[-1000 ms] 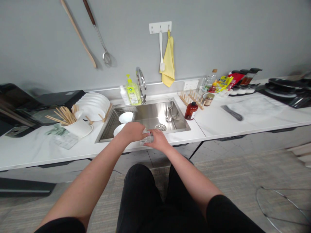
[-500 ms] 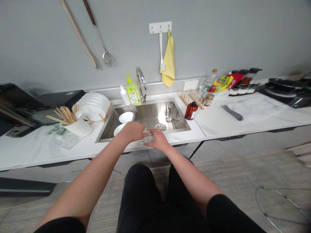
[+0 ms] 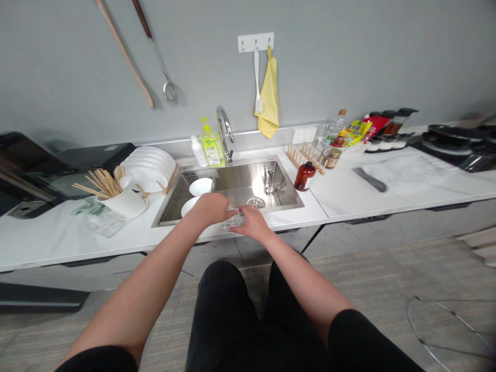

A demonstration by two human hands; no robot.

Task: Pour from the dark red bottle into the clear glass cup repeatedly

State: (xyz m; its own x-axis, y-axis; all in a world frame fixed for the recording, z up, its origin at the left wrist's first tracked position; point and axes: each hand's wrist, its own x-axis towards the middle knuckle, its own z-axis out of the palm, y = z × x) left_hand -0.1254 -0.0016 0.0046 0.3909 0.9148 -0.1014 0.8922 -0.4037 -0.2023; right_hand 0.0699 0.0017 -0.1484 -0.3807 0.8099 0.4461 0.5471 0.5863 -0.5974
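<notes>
Both hands meet at the front edge of the sink (image 3: 289, 206). Between them is a small clear container (image 3: 231, 223), glass or plastic, largely covered by my fingers. My right hand (image 3: 253, 223) is closed around its right side. From the left, my left hand (image 3: 211, 207) is closed at its top; the fingertips are partly hidden and I cannot make out whether they pinch a lid or the rim. Two white bowls, the far one (image 3: 200, 187) and a nearer one (image 3: 188, 206) partly behind my left hand, sit in the sink's left part.
Behind the sink stand a faucet (image 3: 225, 129), a green soap bottle (image 3: 212, 149) and a white bottle (image 3: 199, 152). White plates (image 3: 149, 168) and a chopstick holder (image 3: 126, 205) are left. A brown bottle (image 3: 305, 176) and wooden rack (image 3: 304, 155) are right. A yellow cloth (image 3: 268, 98) hangs above.
Almost nothing differs. My left hand has shifted very slightly at the top of the clear container, and my right hand keeps its place around it.
</notes>
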